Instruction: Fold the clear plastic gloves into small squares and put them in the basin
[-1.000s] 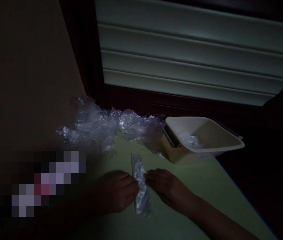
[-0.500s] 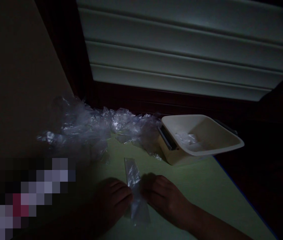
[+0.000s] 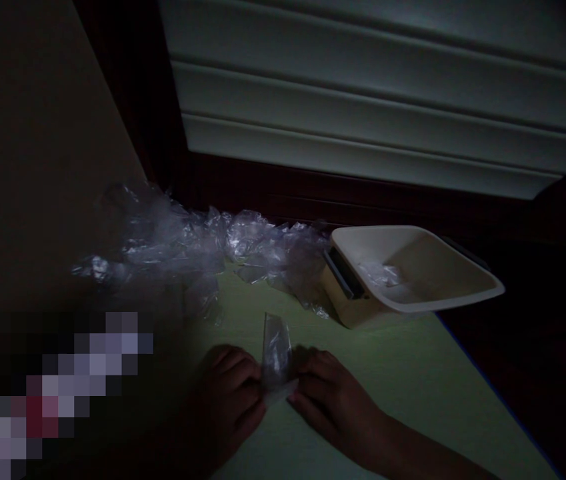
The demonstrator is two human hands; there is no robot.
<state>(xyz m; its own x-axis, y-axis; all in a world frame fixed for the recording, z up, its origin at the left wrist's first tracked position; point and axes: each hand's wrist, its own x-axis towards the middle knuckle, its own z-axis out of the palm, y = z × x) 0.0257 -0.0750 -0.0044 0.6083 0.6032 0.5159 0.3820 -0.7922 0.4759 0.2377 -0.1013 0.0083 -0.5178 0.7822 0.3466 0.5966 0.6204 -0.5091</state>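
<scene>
A clear plastic bag (image 3: pixel 277 350), flattened into a narrow strip with its lower end folded up, lies on the pale green table (image 3: pixel 283 443) between my hands. At the strip's left edge, my left hand (image 3: pixel 235 393) is closed, its fingertips pinching the plastic near the fold. My right hand (image 3: pixel 333 393) pinches the folded end from the right, thumb and fingers pressed together. Beyond them stands a cream plastic bin (image 3: pixel 443 270) with dark handles, a crumpled piece of clear plastic (image 3: pixel 381 272) inside it.
A heap of crumpled clear plastic bags (image 3: pixel 177 237) spreads along the back of the table against a dark wooden frame. Behind rises a pale slatted panel (image 3: pixel 363 100). The table's blue edge (image 3: pixel 493 383) runs down the right. A pixelated patch covers the lower left.
The bag's lower end, which lay stretched toward me, is now folded up, so the strip is shorter. The whole view has shifted slightly.
</scene>
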